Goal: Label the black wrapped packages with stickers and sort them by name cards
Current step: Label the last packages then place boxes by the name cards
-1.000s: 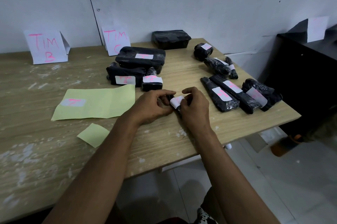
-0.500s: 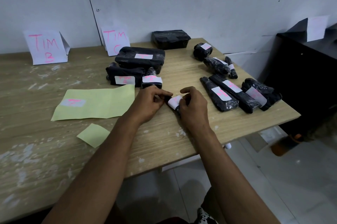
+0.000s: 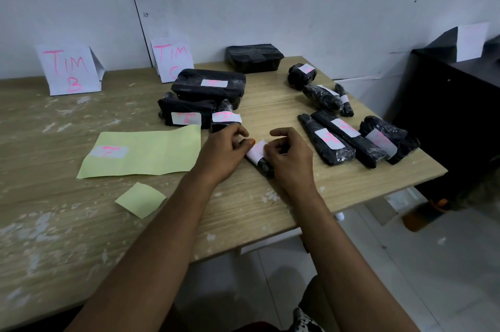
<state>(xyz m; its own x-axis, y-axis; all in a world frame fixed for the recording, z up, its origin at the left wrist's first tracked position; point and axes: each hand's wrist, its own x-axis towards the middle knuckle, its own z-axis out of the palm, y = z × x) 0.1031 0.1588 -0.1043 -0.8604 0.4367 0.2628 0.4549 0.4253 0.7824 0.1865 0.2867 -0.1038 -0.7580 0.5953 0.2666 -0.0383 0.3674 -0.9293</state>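
Note:
A small black wrapped package (image 3: 263,165) lies on the wooden table (image 3: 54,223) between my hands, with a white sticker (image 3: 255,150) on its upper end. My left hand (image 3: 224,150) pinches the far end of the package beside the sticker. My right hand (image 3: 288,156) curls round the package from the right, fingertips on the sticker's edge. Name cards "TIM B" (image 3: 69,69) and "TIM C" (image 3: 173,58) stand at the back. Labelled black packages (image 3: 208,87) sit below the "TIM C" card. Several more labelled packages (image 3: 343,137) lie on the right.
A yellow-green backing sheet (image 3: 151,153) with one sticker (image 3: 108,151) on it lies left of my hands; a small yellow-green scrap (image 3: 140,199) is nearer me. An unlabelled black box (image 3: 254,57) sits at the back. A dark cabinet (image 3: 454,104) stands right of the table.
My left hand has slid slightly away along the package toward its far end. More of the white sticker now shows between my hands. The package stays in place.

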